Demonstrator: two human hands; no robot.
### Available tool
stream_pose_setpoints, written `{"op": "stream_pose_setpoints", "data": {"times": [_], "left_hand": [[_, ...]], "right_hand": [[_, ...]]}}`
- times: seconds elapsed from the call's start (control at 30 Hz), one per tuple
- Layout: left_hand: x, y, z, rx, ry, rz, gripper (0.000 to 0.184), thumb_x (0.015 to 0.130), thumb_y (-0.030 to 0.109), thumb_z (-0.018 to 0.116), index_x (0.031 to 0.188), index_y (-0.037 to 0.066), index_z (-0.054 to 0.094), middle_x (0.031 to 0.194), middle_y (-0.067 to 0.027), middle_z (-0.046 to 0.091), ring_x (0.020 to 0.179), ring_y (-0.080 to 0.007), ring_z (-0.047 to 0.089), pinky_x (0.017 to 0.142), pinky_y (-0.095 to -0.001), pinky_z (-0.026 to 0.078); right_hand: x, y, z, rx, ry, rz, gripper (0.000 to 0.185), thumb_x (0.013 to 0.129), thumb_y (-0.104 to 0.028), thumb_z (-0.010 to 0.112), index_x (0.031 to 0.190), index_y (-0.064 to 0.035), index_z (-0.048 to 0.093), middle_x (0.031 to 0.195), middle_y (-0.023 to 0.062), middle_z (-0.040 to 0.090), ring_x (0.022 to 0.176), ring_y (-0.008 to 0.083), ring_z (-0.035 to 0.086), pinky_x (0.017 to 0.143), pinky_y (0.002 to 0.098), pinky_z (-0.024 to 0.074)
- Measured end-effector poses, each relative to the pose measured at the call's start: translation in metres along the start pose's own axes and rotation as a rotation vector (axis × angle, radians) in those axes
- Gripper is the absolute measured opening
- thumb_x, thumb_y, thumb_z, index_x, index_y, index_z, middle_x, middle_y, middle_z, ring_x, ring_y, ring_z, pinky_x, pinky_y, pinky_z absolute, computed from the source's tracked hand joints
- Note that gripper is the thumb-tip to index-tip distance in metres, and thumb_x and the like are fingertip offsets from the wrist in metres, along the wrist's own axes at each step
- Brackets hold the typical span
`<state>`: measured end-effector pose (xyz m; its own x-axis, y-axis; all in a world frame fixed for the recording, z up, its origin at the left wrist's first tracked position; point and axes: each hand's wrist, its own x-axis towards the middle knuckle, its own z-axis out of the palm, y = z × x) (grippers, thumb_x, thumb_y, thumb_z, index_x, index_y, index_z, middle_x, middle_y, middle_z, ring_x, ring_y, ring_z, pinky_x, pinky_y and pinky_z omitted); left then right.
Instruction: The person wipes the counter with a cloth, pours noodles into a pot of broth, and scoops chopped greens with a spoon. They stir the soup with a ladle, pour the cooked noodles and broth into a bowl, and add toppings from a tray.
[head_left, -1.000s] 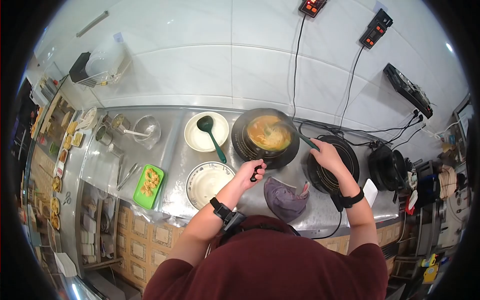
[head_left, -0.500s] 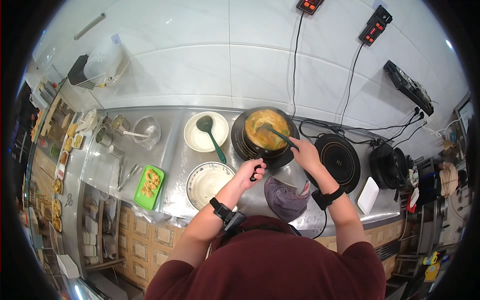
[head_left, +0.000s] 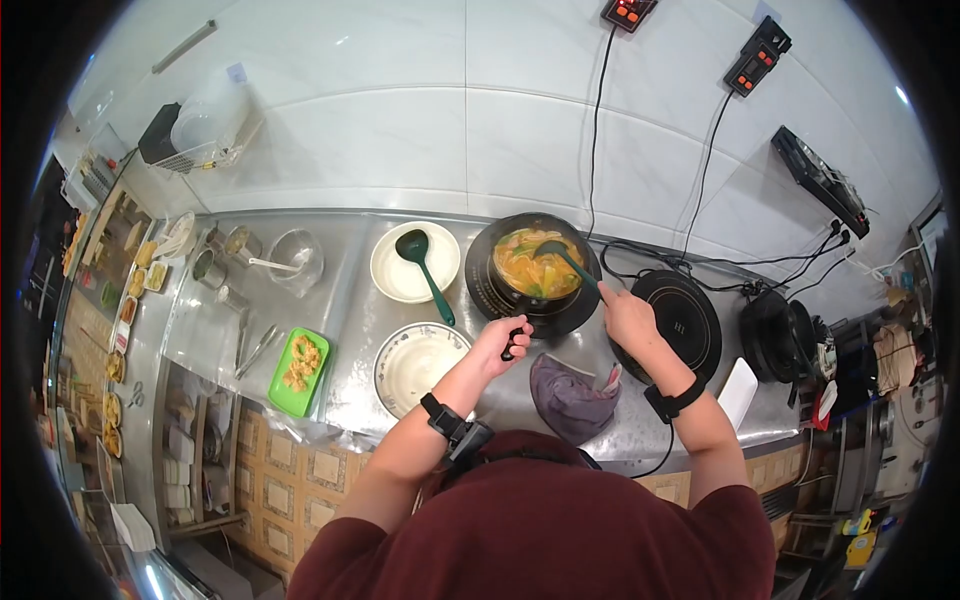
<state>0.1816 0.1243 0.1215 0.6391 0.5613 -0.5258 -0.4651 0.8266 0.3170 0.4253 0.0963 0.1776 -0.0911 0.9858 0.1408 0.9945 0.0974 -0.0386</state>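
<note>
A pot of orange soup [head_left: 535,270] with green and pale pieces stands on a round black hob [head_left: 482,290]. My left hand [head_left: 499,346] is wrapped round the black pot handle [head_left: 516,338]. In my right hand [head_left: 630,320] is a dark green ladle [head_left: 575,264], its bowl in the soup. Left of the pot, a second green ladle [head_left: 430,275] lies across a white bowl [head_left: 388,280]. Nearer to me stands a patterned bowl [head_left: 415,370]. A crumpled grey cloth [head_left: 572,400] lies just below the pot.
A second black hob [head_left: 685,325] and a white tray [head_left: 738,393] are at the right, with a black pot [head_left: 768,335] beyond. At the left are a green tray of food [head_left: 287,398], tongs [head_left: 258,352] and metal containers [head_left: 210,268]. Cables run along the wall.
My right hand moved left with the ladle, then slightly back right. The ladle's bowl shifted within the soup. My left hand has stayed on the handle.
</note>
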Motion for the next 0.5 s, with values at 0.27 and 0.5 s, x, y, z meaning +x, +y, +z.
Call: {"op": "stream_pose_setpoints", "data": {"times": [0.27, 0.5], "left_hand": [[0.001, 0.002, 0.000, 0.005, 0.023, -0.032, 0.009, 0.089, 0.013, 0.047, 0.085, 0.007, 0.043, 0.074, -0.0002, 0.048, 0.051, -0.0050, 0.038, 0.036, -0.0171, 0.027], [0.002, 0.002, 0.000, 0.028, 0.010, -0.022, 0.008, 0.089, 0.013, 0.046, 0.086, 0.007, 0.042, 0.075, -0.0003, 0.048, 0.051, -0.0047, 0.037, 0.036, -0.0172, 0.027]], "right_hand": [[-0.019, 0.005, -0.069, 0.107, -0.012, -0.021, 0.037, 0.073, -0.016, 0.057, 0.110, -0.0117, 0.058, 0.072, 0.0197, 0.060, 0.068, 0.0367, 0.059, 0.063, 0.0451, 0.0482], [-0.012, -0.020, -0.018, 0.240, -0.099, -0.040, 0.037, 0.077, -0.019, 0.056, 0.113, -0.0132, 0.056, 0.076, 0.0168, 0.060, 0.068, 0.0373, 0.058, 0.065, 0.0466, 0.0470]]}}
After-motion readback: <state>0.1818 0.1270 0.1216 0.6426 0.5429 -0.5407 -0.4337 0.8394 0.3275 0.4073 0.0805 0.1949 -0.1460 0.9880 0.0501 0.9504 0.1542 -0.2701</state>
